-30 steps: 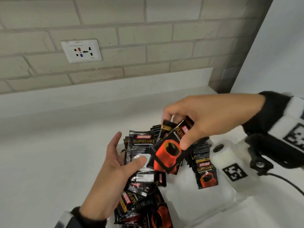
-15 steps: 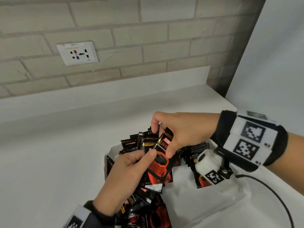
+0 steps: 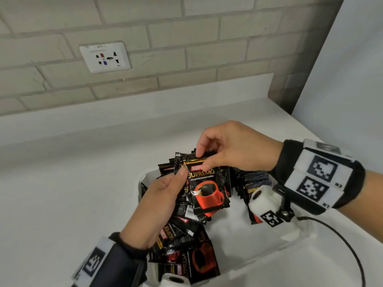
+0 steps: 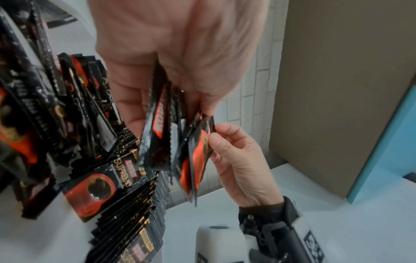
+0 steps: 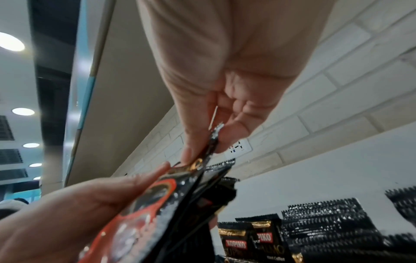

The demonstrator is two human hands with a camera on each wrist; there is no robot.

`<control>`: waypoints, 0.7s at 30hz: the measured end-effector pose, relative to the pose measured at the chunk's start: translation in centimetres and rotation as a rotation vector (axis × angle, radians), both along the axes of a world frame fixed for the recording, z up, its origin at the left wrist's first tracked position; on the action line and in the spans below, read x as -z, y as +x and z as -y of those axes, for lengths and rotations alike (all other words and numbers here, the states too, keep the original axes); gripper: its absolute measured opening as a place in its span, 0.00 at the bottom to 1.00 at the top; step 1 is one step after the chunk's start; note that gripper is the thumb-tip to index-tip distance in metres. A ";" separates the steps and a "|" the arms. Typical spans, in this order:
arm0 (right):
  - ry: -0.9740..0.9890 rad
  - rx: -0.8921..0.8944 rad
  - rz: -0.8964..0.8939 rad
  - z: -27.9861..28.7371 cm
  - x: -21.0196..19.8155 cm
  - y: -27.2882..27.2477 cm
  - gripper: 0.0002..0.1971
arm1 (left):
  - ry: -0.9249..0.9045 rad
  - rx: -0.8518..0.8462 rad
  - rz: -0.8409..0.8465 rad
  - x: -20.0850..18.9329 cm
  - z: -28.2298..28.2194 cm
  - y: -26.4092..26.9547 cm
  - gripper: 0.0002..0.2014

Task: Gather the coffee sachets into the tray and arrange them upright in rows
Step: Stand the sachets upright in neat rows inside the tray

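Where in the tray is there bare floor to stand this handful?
Bare tray floor lies between the loose pile nearest the person and the upright row under the right hand. The left side, under the left hand, is crowded.

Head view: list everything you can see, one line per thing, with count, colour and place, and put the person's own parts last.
held sachets: small bunch, exact count hidden, black with red cup print, above the tray between both hands
standing sachets: a row, too many to count, black, upright in the tray under the right hand
loose sachets: a jumbled heap, black and red, near end of the tray
tray: one, white, on the counter
counter: one, white, below the wall
wall socket: one, white, on the brick wall
wrist cameras: two, white with black markers, at the wrists
left hand: one, grips the bunch from the left
right hand: one, pinches the front sachet's top edge
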State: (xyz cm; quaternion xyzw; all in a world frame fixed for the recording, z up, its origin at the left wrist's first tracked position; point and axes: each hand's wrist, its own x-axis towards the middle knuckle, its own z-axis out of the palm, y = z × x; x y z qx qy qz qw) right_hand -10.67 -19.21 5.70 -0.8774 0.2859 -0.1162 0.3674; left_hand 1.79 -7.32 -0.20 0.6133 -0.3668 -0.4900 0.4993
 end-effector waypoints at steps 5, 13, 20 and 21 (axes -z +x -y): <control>-0.144 -0.086 -0.058 -0.8 0.2 0.0 0.12 | -0.001 0.118 0.151 -0.7 -0.5 0.4 0.25; -0.212 -0.121 -0.061 -1.8 1.2 -0.5 0.16 | 0.079 0.174 0.173 -0.9 -0.5 0.8 0.19; -0.529 -0.215 -0.201 -2.4 1.4 -0.7 0.22 | -0.026 0.224 0.440 -0.8 -0.4 0.6 0.08; -0.559 -0.223 -0.232 -2.5 1.3 -0.7 0.22 | -0.043 0.220 0.482 -0.9 -0.5 0.4 0.08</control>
